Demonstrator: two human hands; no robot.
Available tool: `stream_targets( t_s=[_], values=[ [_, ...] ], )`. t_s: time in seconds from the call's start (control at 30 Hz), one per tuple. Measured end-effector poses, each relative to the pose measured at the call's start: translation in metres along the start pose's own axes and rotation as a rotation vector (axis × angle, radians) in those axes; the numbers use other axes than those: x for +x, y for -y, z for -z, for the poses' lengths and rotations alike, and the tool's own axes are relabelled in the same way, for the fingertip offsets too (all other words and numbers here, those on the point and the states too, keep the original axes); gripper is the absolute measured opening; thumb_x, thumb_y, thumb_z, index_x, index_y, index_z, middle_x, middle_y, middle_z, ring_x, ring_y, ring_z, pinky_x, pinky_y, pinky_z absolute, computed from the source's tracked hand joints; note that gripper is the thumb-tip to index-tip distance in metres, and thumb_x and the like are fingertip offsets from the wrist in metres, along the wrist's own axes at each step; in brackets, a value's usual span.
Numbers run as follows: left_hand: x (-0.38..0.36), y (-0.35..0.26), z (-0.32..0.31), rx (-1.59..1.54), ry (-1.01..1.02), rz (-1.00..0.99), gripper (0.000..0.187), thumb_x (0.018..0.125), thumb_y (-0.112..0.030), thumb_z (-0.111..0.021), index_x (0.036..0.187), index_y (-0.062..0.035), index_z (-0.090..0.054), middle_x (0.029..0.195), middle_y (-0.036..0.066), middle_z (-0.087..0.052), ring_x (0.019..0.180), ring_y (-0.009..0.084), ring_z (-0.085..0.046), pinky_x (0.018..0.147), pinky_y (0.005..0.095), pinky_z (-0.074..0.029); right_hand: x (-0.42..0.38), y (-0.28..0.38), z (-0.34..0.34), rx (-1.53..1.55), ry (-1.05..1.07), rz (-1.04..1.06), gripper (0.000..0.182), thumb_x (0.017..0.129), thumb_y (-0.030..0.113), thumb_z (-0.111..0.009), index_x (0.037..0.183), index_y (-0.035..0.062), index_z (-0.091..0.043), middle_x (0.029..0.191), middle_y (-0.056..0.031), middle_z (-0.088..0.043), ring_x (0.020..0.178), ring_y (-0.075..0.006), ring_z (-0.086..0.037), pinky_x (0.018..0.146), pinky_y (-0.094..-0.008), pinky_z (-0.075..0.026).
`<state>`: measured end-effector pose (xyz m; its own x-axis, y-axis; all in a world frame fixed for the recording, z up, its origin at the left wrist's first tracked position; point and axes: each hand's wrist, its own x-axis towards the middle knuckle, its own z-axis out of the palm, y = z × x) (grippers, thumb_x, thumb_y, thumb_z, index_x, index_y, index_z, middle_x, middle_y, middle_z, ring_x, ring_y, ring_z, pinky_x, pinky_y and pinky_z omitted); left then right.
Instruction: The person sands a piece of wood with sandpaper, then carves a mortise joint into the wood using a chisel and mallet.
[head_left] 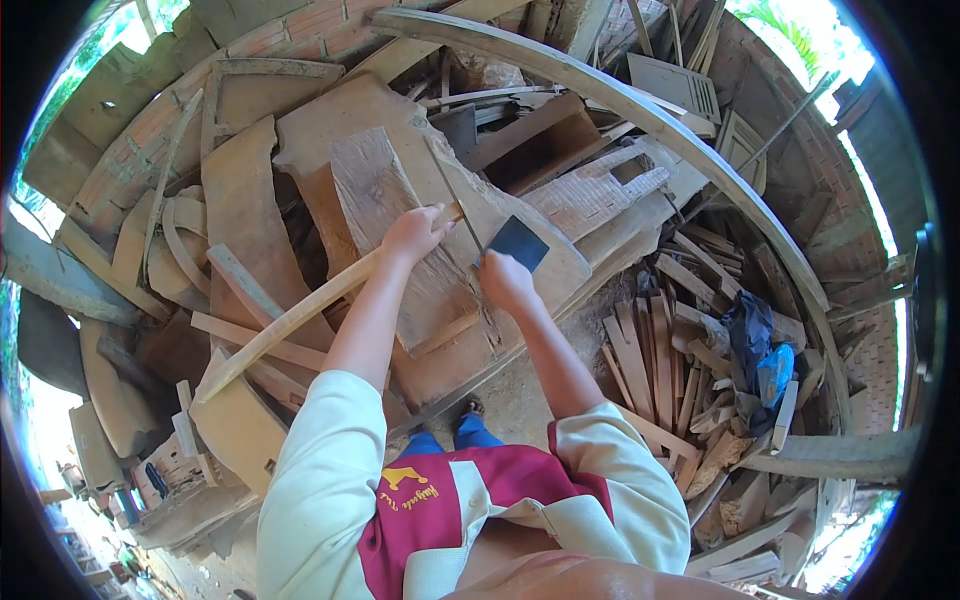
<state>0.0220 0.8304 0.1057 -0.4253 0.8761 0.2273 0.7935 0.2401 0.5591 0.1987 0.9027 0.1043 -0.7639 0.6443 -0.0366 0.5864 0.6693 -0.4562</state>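
Note:
My left hand (411,236) is closed round a long, pale wooden strip (290,318) close to its upper right end. The strip slants down to the left past my forearm. A thin, straight, blade-like tool (452,188) crosses just by the strip's end. My right hand (507,278) is closed at the tool's lower end, its fingers partly hidden. Beside that hand shows a dark, flat square piece (519,243); I cannot tell whether it belongs to the tool. Below both hands lies a thick, rough wooden block (375,190) on a large wooden slab (300,115).
A long curved beam (640,112) arcs from the top to the right. Offcuts (655,350) are heaped at right, with a dark plastic bag (748,325) and a blue bag (774,372). Boards (245,215) lean at left, and a brick wall (290,45) stands behind.

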Motion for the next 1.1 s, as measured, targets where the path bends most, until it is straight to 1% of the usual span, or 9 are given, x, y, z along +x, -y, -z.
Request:
stream_targets(
  t_s=[0.23,0.4,0.5,0.6,0.8,0.87,0.97,1.03,1.1],
  values=[
    [0.001,0.002,-0.004,0.022,-0.014,-0.013,0.043,0.08,-0.031,-0.055,0.11,-0.0001,-0.054,0.107,0.02,-0.056,0.098,0.0317,-0.054,0.084,0.0373,-0.044,-0.095,-0.02,0.018,-0.043,0.129,-0.113,0.027,0.086,0.026,-0.042,0.079,0.0029,-0.053,0.074,-0.0226,-0.06,0.072,-0.04,-0.058,0.064,-0.0486,-0.045],
    [0.0,0.0,-0.003,0.049,0.008,0.032,0.046,0.081,-0.033,-0.055,0.113,-0.0003,-0.052,0.107,0.021,-0.056,0.1,0.0318,-0.053,0.085,0.0361,-0.043,-0.113,-0.019,0.028,-0.08,0.161,-0.135,0.028,0.087,0.027,-0.04,0.082,0.0029,-0.052,0.074,-0.023,-0.059,0.073,-0.0407,-0.057,0.066,-0.0489,-0.045],
    [0.0,0.001,-0.002,0.05,-0.062,0.033,0.044,0.08,-0.033,-0.055,0.11,-0.0014,-0.054,0.106,0.02,-0.057,0.096,0.032,-0.055,0.082,0.0386,-0.044,-0.102,-0.021,0.026,-0.087,0.153,-0.113,0.028,0.088,0.027,-0.04,0.082,0.0028,-0.052,0.074,-0.0227,-0.059,0.073,-0.0407,-0.057,0.066,-0.049,-0.044],
    [0.003,0.0,0.001,0.01,-0.034,0.123,0.044,0.08,-0.033,-0.055,0.111,-0.0017,-0.054,0.102,0.02,-0.058,0.094,0.0321,-0.056,0.081,0.0388,-0.045,-0.087,-0.024,0.029,-0.051,0.159,-0.13,0.032,0.088,0.029,-0.041,0.082,0.0002,-0.052,0.077,-0.0237,-0.058,0.076,-0.0417,-0.055,0.068,-0.049,-0.042],
    [0.001,0.005,-0.008,0.032,-0.056,0.088,0.045,0.08,-0.034,-0.055,0.111,-0.0017,-0.054,0.1,0.019,-0.059,0.094,0.0317,-0.056,0.082,0.0378,-0.044,-0.054,-0.024,0.031,-0.08,0.149,-0.067,0.033,0.088,0.03,-0.04,0.081,0.0004,-0.053,0.077,-0.0229,-0.059,0.076,-0.0404,-0.057,0.067,-0.0473,-0.043],
    [0.0,0.009,-0.015,0.227,-0.158,-0.041,0.044,0.079,-0.033,-0.058,0.108,-0.0005,-0.056,0.095,0.02,-0.06,0.094,0.0329,-0.055,0.083,0.0372,-0.043,-0.026,-0.021,0.024,-0.045,0.185,-0.051,0.027,0.087,0.025,-0.04,0.083,0.0029,-0.056,0.081,-0.0219,-0.061,0.079,-0.0388,-0.058,0.069,-0.0468,-0.045],
    [-0.002,0.004,-0.011,0.209,-0.113,-0.023,0.045,0.078,-0.034,-0.058,0.109,-0.001,-0.056,0.099,0.018,-0.06,0.096,0.0321,-0.055,0.087,0.0369,-0.041,0.014,-0.004,0.012,-0.034,0.162,0.006,0.025,0.086,0.023,-0.041,0.082,0.0033,-0.057,0.081,-0.0218,-0.061,0.079,-0.0378,-0.059,0.069,-0.0458,-0.046],
    [-0.001,-0.001,-0.008,0.166,-0.089,0.014,0.046,0.078,-0.035,-0.058,0.109,-0.001,-0.055,0.101,0.018,-0.059,0.097,0.0315,-0.054,0.087,0.0369,-0.041,0.037,0.001,-0.003,-0.018,0.027,0.046,0.024,0.084,0.021,-0.042,0.081,0.0034,-0.057,0.079,-0.0218,-0.061,0.076,-0.0373,-0.06,0.067,-0.0451,-0.047],
    [-0.002,0.0,-0.006,0.125,-0.07,0.053,0.046,0.078,-0.036,-0.058,0.109,-0.001,-0.055,0.104,0.017,-0.058,0.098,0.031,-0.054,0.087,0.0368,-0.041,0.04,0.001,-0.009,-0.008,-0.008,0.068,0.023,0.084,0.021,-0.042,0.08,0.0035,-0.057,0.078,-0.0216,-0.061,0.075,-0.037,-0.06,0.066,-0.045,-0.048]
  ],
)
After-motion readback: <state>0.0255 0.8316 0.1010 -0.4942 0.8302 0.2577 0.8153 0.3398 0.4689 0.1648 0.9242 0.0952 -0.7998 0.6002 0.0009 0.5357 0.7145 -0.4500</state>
